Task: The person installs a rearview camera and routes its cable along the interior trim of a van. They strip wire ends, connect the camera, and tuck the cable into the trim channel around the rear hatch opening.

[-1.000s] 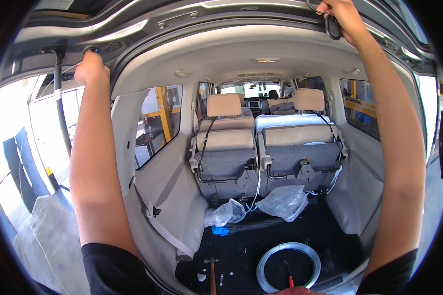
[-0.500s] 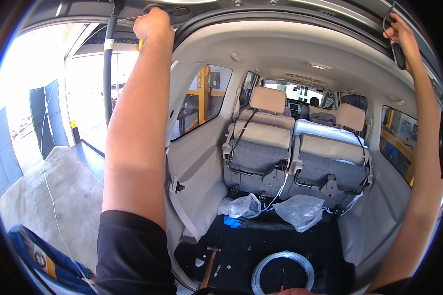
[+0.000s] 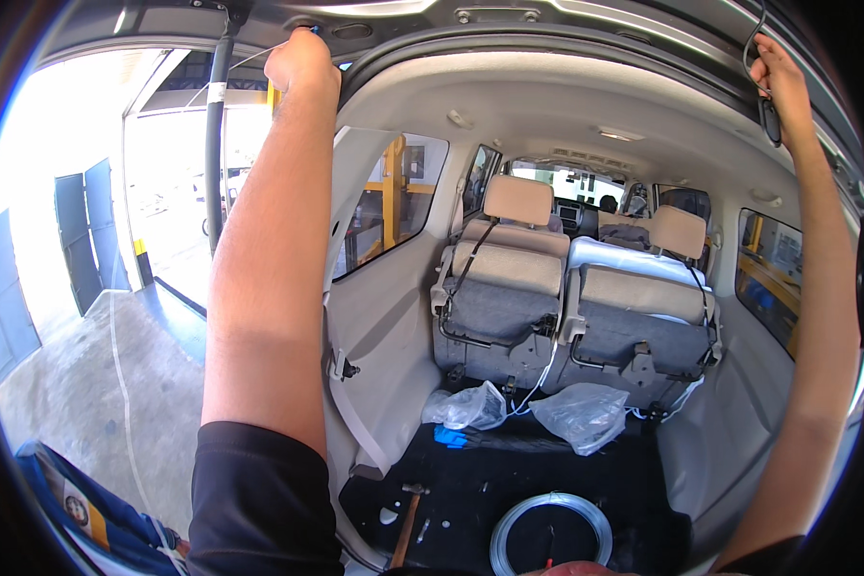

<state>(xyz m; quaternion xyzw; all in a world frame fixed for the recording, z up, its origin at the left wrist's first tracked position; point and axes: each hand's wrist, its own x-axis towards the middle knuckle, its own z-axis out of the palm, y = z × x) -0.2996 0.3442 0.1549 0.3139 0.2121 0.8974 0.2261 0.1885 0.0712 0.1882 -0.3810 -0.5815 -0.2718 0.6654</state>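
Overhead, my left hand [image 3: 302,65] is raised to the open tailgate [image 3: 394,21], its fingers closed beside an oval hole in the panel. A thin pale wire [image 3: 252,60] runs from it, off to the left. At its fingertips is a small blue bit, too small to name. My right hand [image 3: 785,82] is up at the tailgate's right side, fingers pinched on a thin dark cable [image 3: 747,53] that loops down from above. A black oval piece [image 3: 770,121] hangs at its palm; how it joins the cable is hidden.
A gas strut [image 3: 215,134] stands left of my left arm. Inside the cargo area lie a wire coil [image 3: 497,538], a hammer [image 3: 409,523], plastic bags [image 3: 586,413] and a blue item [image 3: 448,437], behind the rear seats [image 3: 499,307]. Blue-and-orange cloth [image 3: 82,499] shows lower left.
My left hand has shifted slightly down and the blue bit now shows at its fingertips. The black oval piece in my right hand has turned more edge-on. The view has tilted a little.
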